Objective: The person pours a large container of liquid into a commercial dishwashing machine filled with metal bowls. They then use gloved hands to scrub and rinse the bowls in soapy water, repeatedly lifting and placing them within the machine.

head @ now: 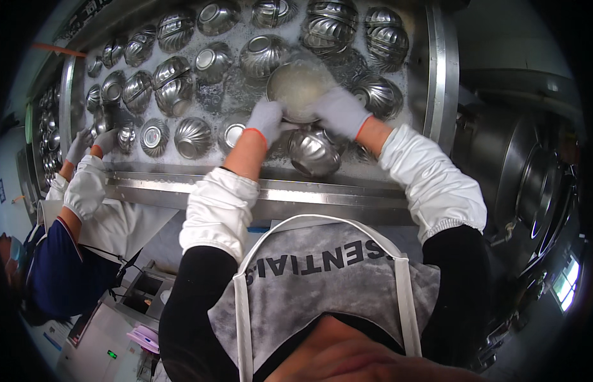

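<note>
A round metal bowl (299, 90), its inside facing me, is held over a sink of sudsy water. My left hand (268, 119), in a pale glove, grips its left rim. At the bowl's right side is my right hand (344, 112), gloved too and blurred; its fingers overlap the rim and inside of the bowl. Just below my hands a shiny fluted steel bowl (314, 152) lies tilted in the water. Another fluted bowl (260, 55) sits bottom up behind the held one, and one more (377, 95) rests right of my right hand.
Many fluted steel bowls, some stacked (330, 26), fill the long steel sink. Its front edge (296, 191) runs before my body, its right wall (440, 76) beyond my right arm. At the left a co-worker's gloved hands (104, 142) work among bowls. Large metal vessels (497, 162) stand right.
</note>
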A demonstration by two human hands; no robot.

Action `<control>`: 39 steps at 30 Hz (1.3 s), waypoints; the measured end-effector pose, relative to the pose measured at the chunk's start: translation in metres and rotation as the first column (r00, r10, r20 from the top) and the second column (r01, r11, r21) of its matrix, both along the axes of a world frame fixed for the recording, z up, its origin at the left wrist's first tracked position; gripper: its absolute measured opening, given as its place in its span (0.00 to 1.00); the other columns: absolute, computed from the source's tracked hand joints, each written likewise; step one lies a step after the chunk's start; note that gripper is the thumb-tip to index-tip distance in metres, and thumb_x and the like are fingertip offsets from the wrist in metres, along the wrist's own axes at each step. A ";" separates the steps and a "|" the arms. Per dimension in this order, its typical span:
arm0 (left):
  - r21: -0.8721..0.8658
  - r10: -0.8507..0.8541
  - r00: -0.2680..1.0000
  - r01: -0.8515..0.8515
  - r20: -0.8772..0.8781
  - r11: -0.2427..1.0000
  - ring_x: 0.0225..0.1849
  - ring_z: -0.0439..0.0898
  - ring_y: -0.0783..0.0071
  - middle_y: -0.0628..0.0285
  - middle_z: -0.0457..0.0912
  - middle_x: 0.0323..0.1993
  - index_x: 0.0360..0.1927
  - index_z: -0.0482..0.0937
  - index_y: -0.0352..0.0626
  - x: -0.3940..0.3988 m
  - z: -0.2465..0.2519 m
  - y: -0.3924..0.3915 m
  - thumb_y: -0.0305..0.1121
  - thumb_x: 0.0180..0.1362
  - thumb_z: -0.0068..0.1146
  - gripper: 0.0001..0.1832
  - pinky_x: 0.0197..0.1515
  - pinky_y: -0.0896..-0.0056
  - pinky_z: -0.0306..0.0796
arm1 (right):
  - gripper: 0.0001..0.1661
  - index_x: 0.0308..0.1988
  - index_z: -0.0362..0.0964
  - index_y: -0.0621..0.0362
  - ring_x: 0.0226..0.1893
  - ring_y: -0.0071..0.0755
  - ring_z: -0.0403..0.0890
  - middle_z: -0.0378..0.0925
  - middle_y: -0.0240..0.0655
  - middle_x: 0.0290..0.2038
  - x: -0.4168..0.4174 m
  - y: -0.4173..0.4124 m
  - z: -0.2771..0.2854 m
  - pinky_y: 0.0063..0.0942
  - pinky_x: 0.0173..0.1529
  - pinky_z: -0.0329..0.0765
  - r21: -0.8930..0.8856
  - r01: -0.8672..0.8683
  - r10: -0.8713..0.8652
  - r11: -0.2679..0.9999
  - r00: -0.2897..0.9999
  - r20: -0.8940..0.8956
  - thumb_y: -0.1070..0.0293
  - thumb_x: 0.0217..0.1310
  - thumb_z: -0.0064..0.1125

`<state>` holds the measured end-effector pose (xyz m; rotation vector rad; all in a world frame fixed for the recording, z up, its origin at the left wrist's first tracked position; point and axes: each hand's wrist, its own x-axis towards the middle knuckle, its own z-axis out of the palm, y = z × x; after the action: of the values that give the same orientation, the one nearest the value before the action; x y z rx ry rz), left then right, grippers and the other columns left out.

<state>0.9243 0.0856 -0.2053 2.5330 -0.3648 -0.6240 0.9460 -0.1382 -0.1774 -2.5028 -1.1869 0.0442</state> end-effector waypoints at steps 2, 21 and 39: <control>-0.049 -0.011 1.000 0.012 0.026 0.999 0.39 0.83 0.55 0.52 0.84 0.36 0.36 0.84 0.41 0.008 0.013 -0.007 0.29 0.45 0.68 0.13 0.44 0.62 0.76 | 0.12 0.31 0.79 0.54 0.38 0.48 0.79 0.80 0.41 0.33 0.011 -0.010 0.008 0.43 0.43 0.74 -0.050 -0.025 0.028 0.998 0.998 0.051 0.58 0.54 0.57; 0.397 0.477 0.645 -0.754 0.597 0.523 0.41 0.82 0.56 0.51 0.81 0.39 0.40 0.79 0.41 0.134 0.243 0.332 0.28 0.54 0.52 0.11 0.43 0.58 0.75 | 0.21 0.45 0.77 0.61 0.47 0.56 0.76 0.79 0.50 0.42 -0.018 -0.073 0.014 0.43 0.54 0.71 -0.119 0.397 -0.408 0.910 0.807 -0.426 0.64 0.49 0.61; -0.166 -0.057 0.997 0.065 0.051 0.984 0.57 0.74 0.52 0.48 0.74 0.55 0.51 0.76 0.40 -0.003 0.006 -0.041 0.55 0.54 0.54 0.30 0.58 0.57 0.68 | 0.42 0.47 0.78 0.65 0.54 0.46 0.75 0.78 0.47 0.50 0.042 -0.108 -0.063 0.35 0.62 0.64 -0.282 0.682 -0.535 0.675 0.189 -0.823 0.34 0.54 0.53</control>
<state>0.9211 0.0443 -0.1990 2.3862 -0.4922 -0.5357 0.9881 -0.2457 -0.2405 -2.0698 0.2989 0.8770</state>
